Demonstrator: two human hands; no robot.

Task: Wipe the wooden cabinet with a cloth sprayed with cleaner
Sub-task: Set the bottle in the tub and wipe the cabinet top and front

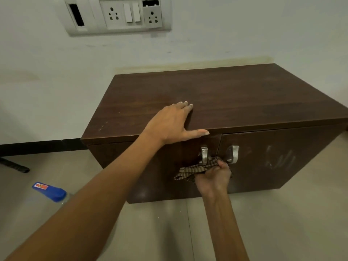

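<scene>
A low dark wooden cabinet (pixel 235 95) stands against the wall, with two front doors and two metal handles. My left hand (pixel 173 123) lies flat on the front edge of its top, fingers spread, thumb along the edge. My right hand (pixel 214 178) grips a brown checked cloth (pixel 194 169) and presses it against the left door, just below the left handle (pixel 204 154). The right handle (pixel 233 153) is beside my knuckles. Pale smear marks (pixel 280 159) show on the right door.
A cleaner bottle with a blue cap (pixel 49 191) lies on the tiled floor at the left. A black object (pixel 15 165) lies by the skirting. A socket and switch panel (pixel 120 14) is on the wall above.
</scene>
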